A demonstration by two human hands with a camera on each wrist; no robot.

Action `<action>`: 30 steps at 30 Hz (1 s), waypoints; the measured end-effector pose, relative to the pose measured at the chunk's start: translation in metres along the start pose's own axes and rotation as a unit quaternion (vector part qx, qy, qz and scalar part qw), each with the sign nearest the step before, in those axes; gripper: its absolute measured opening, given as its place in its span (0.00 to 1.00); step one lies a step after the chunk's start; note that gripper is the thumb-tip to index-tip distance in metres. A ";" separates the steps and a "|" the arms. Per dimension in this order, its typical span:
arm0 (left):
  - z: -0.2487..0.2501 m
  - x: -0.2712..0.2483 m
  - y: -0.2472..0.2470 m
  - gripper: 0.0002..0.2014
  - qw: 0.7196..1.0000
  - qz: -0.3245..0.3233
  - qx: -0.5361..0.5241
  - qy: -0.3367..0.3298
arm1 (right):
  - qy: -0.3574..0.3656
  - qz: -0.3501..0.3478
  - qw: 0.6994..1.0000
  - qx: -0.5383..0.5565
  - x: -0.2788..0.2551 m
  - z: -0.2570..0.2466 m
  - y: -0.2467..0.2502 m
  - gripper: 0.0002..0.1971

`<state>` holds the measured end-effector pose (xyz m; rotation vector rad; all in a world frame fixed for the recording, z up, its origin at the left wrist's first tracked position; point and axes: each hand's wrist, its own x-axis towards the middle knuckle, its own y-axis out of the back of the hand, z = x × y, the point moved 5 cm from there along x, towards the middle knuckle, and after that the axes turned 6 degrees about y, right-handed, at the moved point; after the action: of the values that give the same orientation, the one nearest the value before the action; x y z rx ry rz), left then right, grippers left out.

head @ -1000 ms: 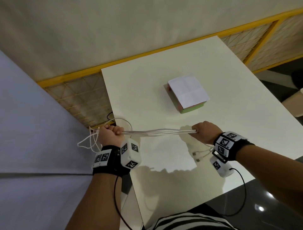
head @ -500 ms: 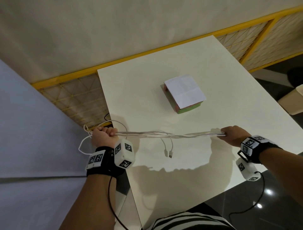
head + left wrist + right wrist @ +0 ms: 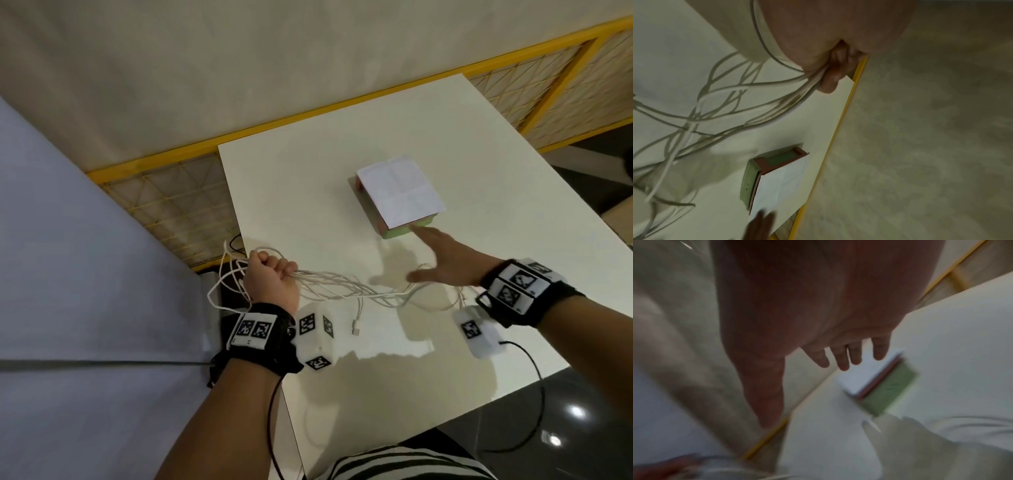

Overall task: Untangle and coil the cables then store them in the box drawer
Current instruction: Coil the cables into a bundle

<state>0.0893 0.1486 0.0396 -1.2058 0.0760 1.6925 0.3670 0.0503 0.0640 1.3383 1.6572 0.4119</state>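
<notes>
Several white cables [image 3: 342,286] bunch in the left hand [image 3: 272,279], its fingers [image 3: 831,78] curled tight round them at 9 o'clock on the worktop [image 3: 308,192]; loose ends trail toward 5 o'clock, uncoiled. The right hand [image 3: 445,260] holds nothing, fingers [image 3: 841,359] straight and spread, reaching toward the box [image 3: 399,195] at 12 o'clock, fingertips near its green drawer front [image 3: 891,390]. To open it well, I'd judge: hook the drawer edge and pull straight out, steadying the box so it doesn't slide, and keep the cables gripped.
</notes>
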 end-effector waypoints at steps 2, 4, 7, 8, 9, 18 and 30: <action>-0.004 -0.006 -0.008 0.17 1.000 -0.020 -0.006 -0.005 | 0.087 -0.015 0.995 0.047 0.009 -0.063 -0.002 0.48; -0.009 -0.012 -0.015 0.18 0.999 -0.038 -0.024 -0.001 | 0.139 -0.067 0.987 0.037 0.021 -0.112 -0.020 0.46; -0.016 -0.023 -0.021 0.21 0.997 -0.073 -0.034 0.018 | 0.146 -0.094 0.983 0.053 0.037 -0.149 -0.047 0.37; -0.017 -0.025 -0.021 0.21 0.996 -0.081 -0.027 0.023 | 0.143 -0.082 0.983 0.079 0.040 -0.155 -0.054 0.31; -0.018 -0.027 -0.021 0.20 0.996 -0.087 -0.019 0.028 | 0.138 -0.069 0.982 0.106 0.040 -0.159 -0.058 0.24; -0.011 -0.030 -0.011 0.21 0.992 -0.074 -0.057 0.084 | 0.096 0.028 0.990 -0.099 0.024 -0.127 -0.054 0.15; 0.083 0.010 0.047 0.26 0.990 -0.006 -0.140 -0.010 | -0.057 0.048 0.962 -0.262 -0.016 0.017 -0.023 0.20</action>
<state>-0.0010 0.1790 0.0519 -1.3902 -0.1871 1.7442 0.3667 0.0231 0.0452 1.0210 1.2701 0.7590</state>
